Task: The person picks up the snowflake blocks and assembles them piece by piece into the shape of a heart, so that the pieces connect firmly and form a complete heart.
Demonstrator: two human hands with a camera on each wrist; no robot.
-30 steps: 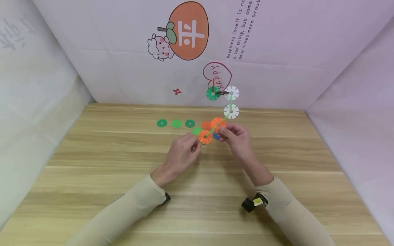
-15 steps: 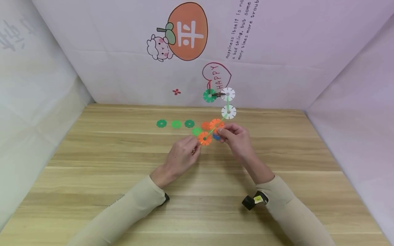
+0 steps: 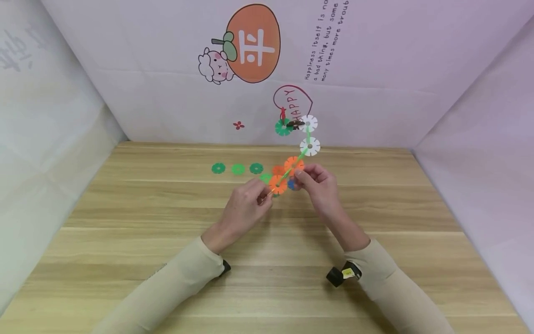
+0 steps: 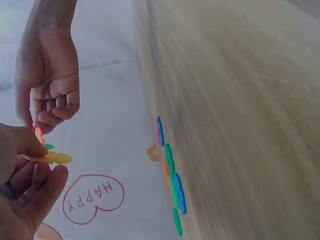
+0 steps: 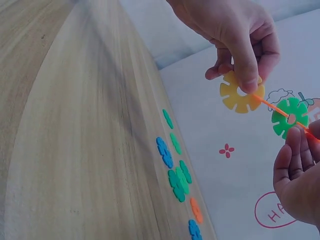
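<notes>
A chain of interlocking slotted plastic discs is held up between the hands in the head view. At its near end, my left hand [image 3: 244, 204] pinches a yellow disc [image 5: 230, 101] between thumb and fingers. My right hand [image 3: 324, 190] pinches the chain at the upper orange disc [image 3: 290, 161]. A lower orange disc [image 3: 273, 180] faces the camera, joined by an edge-on green disc [image 5: 280, 107]. Farther along come two white discs [image 3: 314, 150], a brown disc [image 3: 295, 124], a dark green disc [image 3: 280, 130] and a red disc [image 3: 283, 112]. Fingers hide part of the joints.
Loose discs lie on the wooden table [image 3: 167, 195] beyond the hands: dark green [image 3: 215, 168], light green [image 3: 235, 169], orange [image 3: 277, 169] and blue [image 3: 290, 186], some partly covered. A white printed backdrop [image 3: 167, 102] stands behind the table, with side walls left and right.
The chain's far end has swung slightly left, and its discs have turned a little, so the green and brown ones show wider. Both hands keep their grip and barely shift.
</notes>
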